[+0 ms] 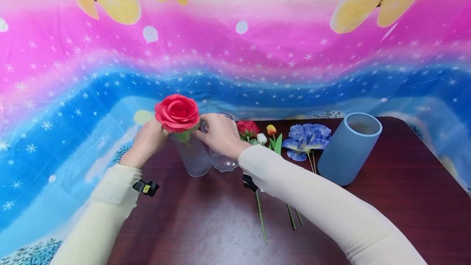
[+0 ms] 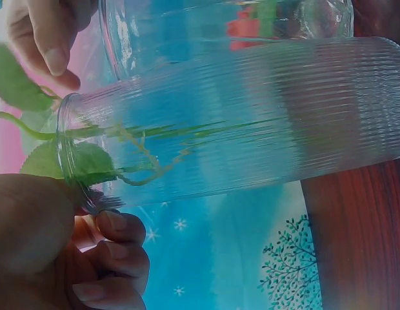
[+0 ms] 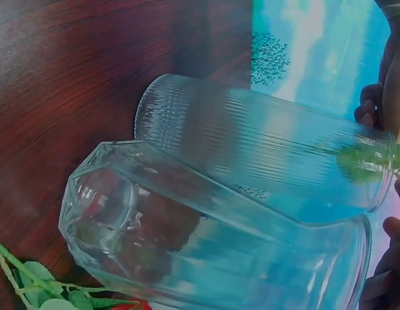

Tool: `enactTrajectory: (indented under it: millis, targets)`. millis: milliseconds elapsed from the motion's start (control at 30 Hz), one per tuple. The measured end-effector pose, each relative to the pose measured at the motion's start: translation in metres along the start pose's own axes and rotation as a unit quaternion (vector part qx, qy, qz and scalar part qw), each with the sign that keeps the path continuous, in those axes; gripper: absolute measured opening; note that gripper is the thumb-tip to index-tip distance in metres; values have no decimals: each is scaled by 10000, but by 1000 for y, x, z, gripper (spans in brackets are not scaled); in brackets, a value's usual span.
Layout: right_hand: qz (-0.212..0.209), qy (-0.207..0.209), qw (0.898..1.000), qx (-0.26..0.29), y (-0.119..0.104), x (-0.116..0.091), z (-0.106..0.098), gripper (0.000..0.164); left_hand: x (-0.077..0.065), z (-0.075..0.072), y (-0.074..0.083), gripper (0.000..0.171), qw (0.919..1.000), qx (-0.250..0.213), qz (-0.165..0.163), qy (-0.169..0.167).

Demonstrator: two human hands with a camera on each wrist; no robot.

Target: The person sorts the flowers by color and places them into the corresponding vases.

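A red rose [image 1: 177, 113] stands in a ribbed clear glass vase [image 1: 194, 160], its bloom above the mouth. In the left wrist view, the green stem [image 2: 187, 129] and a leaf [image 2: 71, 161] show inside the glass. My left hand [image 2: 64, 245] grips the vase at its rim, fingers curled there. On the opposite side, my right hand [image 1: 220, 134] is at the mouth, fingers loosely bent beside the leaves below the bloom. A second clear vase with a faceted base [image 3: 122, 213] stands just right of the ribbed one, partly hidden behind my right hand.
Right of the vases lie another red rose [image 1: 248, 127], a white bud [image 1: 261, 138], an orange-yellow tulip [image 1: 271, 129] and blue flowers [image 1: 307, 138]. Their stems extend toward me under my right sleeve. A blue-grey vase [image 1: 347, 150] stands farther right on the dark wooden table [image 1: 206, 224]. A patterned cloth [image 1: 235, 64] hangs behind.
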State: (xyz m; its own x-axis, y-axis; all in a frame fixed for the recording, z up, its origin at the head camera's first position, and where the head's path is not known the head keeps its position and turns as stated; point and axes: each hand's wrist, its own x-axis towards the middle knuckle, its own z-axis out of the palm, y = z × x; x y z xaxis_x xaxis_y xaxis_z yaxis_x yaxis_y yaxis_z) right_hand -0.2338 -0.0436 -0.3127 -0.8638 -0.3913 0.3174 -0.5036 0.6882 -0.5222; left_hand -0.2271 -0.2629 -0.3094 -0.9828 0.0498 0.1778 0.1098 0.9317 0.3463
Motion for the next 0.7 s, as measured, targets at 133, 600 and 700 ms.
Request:
enactTrajectory:
  millis: [133, 600, 700]
  targets:
    - [55, -30, 10000, 25, 4, -3, -4, 25, 1, 0, 0, 35, 10000, -46, -21, -47]
    - [27, 144, 9994, 298, 18, -19, -21, 20, 2, 0, 1, 37, 10000, -63, -12, -73]
    - [31, 182, 9995, 239, 20, -23, -23, 22, 2, 0, 0, 37, 10000, -59, -1, -54]
